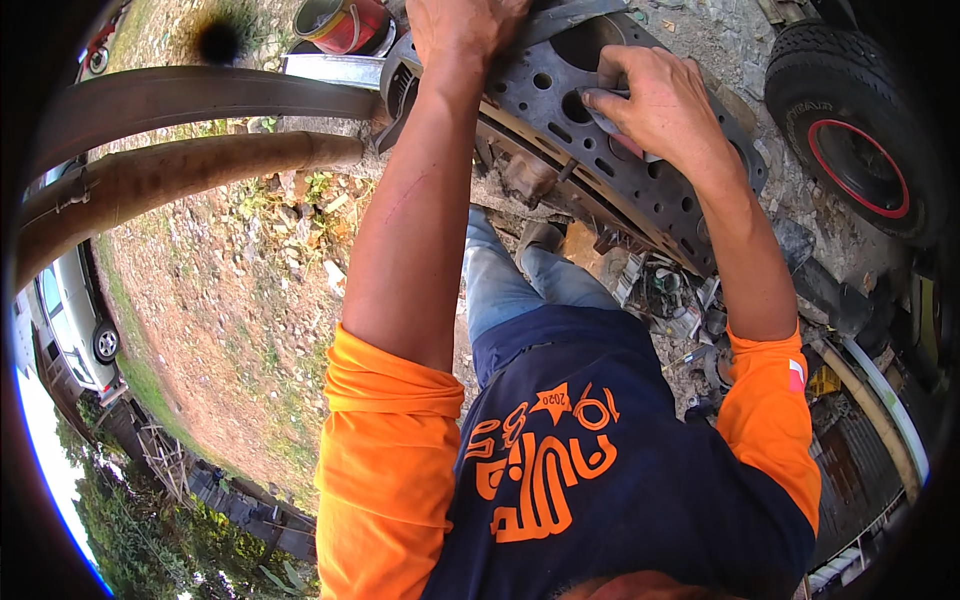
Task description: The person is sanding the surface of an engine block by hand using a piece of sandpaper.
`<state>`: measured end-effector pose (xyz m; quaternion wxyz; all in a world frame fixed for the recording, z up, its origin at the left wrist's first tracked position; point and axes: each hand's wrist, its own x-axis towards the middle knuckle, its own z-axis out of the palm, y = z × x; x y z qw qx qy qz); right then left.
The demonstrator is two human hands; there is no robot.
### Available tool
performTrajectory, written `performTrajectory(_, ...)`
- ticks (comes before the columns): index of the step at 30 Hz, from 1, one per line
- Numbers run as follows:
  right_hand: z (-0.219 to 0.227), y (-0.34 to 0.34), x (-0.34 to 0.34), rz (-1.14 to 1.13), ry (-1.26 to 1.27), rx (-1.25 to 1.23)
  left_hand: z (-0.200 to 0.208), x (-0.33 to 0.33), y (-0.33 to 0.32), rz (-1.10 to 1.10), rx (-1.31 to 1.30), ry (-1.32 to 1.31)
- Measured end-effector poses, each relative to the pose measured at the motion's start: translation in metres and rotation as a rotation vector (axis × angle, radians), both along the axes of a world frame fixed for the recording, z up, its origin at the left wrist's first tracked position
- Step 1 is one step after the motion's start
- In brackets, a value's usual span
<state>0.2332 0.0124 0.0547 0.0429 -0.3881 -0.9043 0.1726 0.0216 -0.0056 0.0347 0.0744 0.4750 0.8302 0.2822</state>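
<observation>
A dark grey engine block (pixel 590 138) lies in front of me, its flat top face full of round bores and small holes. My right hand (pixel 665 115) is over the middle of that face. Its fingers are closed on a thin folded sheet (pixel 632 146), grey and partly reddish, that looks like sandpaper and rests against the metal. My left hand (pixel 465 28) leans on the far left end of the block. Its fingers are mostly cut off by the upper edge. Beside it lies a flat grey strip (pixel 568 18), and I cannot tell whether the hand grips it.
A red bucket (pixel 345 27) stands beyond the block's left end. Two thick curved beams (pixel 200 172) reach in from the left. At the right stands a tyre with a red-ringed wheel (pixel 848 140). Loose metal parts (pixel 668 290) litter the ground below the block. A white vehicle (pixel 72 310) is parked far left.
</observation>
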Motion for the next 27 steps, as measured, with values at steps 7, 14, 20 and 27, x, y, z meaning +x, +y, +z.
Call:
performTrajectory(7,-0.007,-0.006,0.004,-0.009,0.062,0.070,-0.004,-0.003,0.000,-0.003,0.042,0.048)
performTrajectory(14,-0.008,-0.004,0.002,0.037,0.109,0.059,-0.003,-0.001,0.000,-0.007,0.044,0.037)
performTrajectory(20,-0.012,-0.006,-0.003,0.094,0.138,0.156,-0.007,-0.002,0.001,-0.006,0.060,0.055)
performTrajectory(27,-0.008,0.000,-0.005,0.086,0.054,0.074,-0.006,-0.002,0.004,-0.014,0.040,0.034)
